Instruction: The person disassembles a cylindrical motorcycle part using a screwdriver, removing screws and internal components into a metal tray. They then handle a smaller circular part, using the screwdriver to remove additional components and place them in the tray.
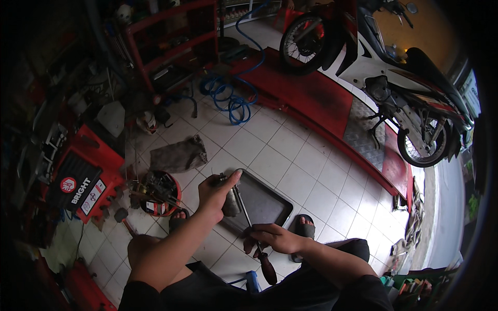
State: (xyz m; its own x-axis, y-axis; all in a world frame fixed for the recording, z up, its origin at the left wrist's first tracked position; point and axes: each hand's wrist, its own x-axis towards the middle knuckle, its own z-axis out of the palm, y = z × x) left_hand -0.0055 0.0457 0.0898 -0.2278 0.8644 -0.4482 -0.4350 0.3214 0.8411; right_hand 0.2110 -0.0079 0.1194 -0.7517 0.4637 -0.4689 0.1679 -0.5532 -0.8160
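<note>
My left hand [211, 196] is closed around a grey metal cylindrical part [232, 205], with the thumb stretched along its upper end. A long screwdriver [267, 270] with a dark red handle slants up from between my knees. Its thin shaft runs alongside the metal part to near my left thumb; where the tip rests I cannot tell. My right hand [277, 239] has its fingers around the screwdriver, above most of the handle. Below both hands, a shallow dark grey tray [277, 199] lies on the floor, partly covered by my arms.
A red round container [174, 194] of tools stands to the left, near a grey cloth [179, 154] and a red-and-black case [80, 176]. Blue hose [236, 101] coils beside a red lift platform [311, 98] bearing a motorcycle [384, 78]. A red shelf rack [171, 39] stands behind.
</note>
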